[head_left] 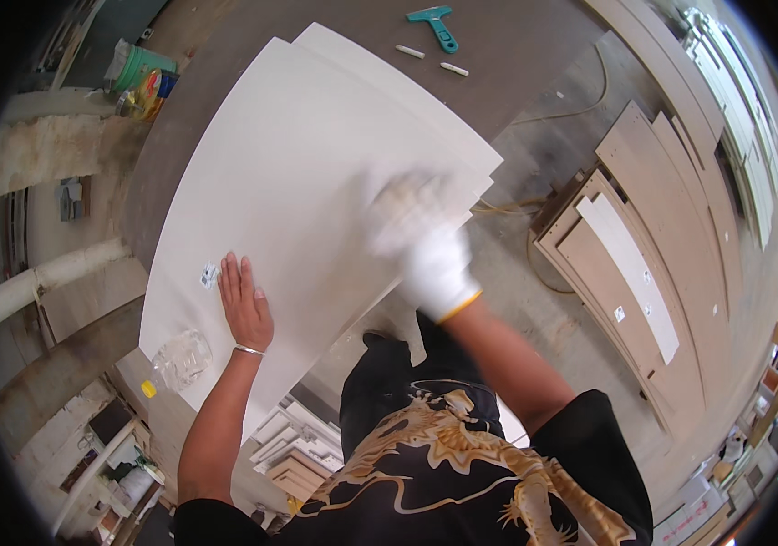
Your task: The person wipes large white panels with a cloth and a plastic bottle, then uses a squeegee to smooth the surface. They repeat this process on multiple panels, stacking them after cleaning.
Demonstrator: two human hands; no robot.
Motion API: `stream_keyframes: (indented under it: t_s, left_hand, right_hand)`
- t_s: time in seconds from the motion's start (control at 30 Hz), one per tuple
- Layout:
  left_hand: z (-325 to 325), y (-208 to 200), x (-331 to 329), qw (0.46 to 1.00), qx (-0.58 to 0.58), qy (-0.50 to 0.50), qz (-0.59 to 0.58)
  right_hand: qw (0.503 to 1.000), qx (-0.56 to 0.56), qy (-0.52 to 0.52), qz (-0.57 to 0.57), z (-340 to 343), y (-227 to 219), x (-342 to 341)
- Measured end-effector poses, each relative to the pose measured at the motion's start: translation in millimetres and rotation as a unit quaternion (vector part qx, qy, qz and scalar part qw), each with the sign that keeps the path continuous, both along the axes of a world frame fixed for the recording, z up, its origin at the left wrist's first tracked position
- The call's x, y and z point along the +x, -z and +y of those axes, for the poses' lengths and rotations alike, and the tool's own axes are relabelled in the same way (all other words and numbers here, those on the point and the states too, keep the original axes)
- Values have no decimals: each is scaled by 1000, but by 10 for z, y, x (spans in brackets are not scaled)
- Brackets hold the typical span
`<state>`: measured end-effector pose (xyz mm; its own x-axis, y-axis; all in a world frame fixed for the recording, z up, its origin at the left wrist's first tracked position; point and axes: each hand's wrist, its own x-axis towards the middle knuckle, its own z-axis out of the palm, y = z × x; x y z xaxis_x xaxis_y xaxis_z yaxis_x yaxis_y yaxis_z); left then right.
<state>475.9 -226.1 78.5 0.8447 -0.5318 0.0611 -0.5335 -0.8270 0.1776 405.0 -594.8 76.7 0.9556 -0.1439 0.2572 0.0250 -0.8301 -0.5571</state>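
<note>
A stack of white panels [298, 146] lies on a dark tabletop in front of me, its edges slightly offset. My left hand [245, 305] is bare and rests flat on the top panel, fingers stretched out. Beside its fingertips is a small printed sticker [209, 276]. My right hand [439, 268], in a white glove with a yellow cuff, is closed around a crumpled whitish rag [402, 209] over the panel's right part. Motion smears the rag and the gloved fingers. A clear plastic bottle [184, 357] with a yellow cap lies on its side near the panel's left corner.
On the dark table [516, 55] lie a teal scraper [439, 27] and two short white sticks [410, 52]. Brown boards [671, 209] are stacked at the right, with a narrow white strip [630, 268] on top. A green bucket [140, 65] stands at the far left.
</note>
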Motion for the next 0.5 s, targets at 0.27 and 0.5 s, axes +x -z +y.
stream_keyframes:
  t_s: [0.27,0.5]
  left_hand:
    - [-87,-61,-16,1000,-8,-12,2]
    - [-131,-101,-46,999,4,-31,15]
  right_hand:
    - [978,35,-200,-42,669,-751,31]
    - [986,-164,-20,30,-671,406,795]
